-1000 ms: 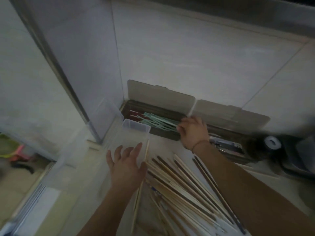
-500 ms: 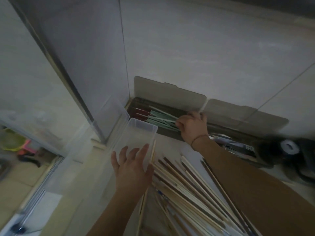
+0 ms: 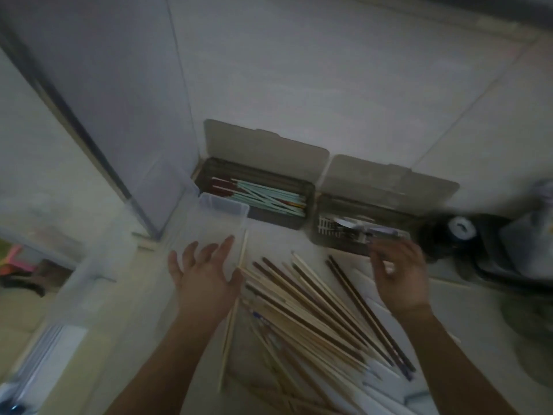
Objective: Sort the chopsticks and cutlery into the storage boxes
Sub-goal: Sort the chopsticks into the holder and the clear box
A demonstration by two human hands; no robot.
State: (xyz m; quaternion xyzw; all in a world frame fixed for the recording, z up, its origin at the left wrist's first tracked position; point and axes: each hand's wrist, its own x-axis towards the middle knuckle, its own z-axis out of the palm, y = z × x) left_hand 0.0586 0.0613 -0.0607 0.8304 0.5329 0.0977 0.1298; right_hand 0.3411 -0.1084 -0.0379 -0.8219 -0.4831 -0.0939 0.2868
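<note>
Dim light here, and the left hand (image 3: pixel 203 275) sits at lower centre-left with its fingers spread wide and straight, gripping nothing, palm over the near part of a clear plastic storage tub (image 3: pixel 223 206) whose far rim shows just above the fingertips. Just right of that hand a single pale wooden chopstick (image 3: pixel 232 310) runs almost straight up and down the frame. Fanning out across the lower middle is the loose pile of pale and dark brown wooden chopsticks (image 3: pixel 314 313), tips pointing to upper left, lying on the light countertop (image 3: pixel 269 241). Over on the right, the right hand (image 3: pixel 399 278) hangs above the right edge of that pile, fingers loosely bent toward the camera; it is blurred, there is a pale glint among the fingers, and I cannot tell whether it holds anything. Up at centre frame, against the tiled wall, stands a dark brown rectangular storage box (image 3: pixel 309 199) with its grey lid tipped back, holding mint-green chopsticks (image 3: pixel 269 197) with a few dark red ones at their left end. Just right of it sits a second dark brown storage box (image 3: pixel 398 215), lid also back, with what looks like metal cutlery (image 3: pixel 353 226) inside, just beyond the right hand's fingertips. Further right, a dark round object with a white top (image 3: pixel 460 229), too blurred to identify.
</note>
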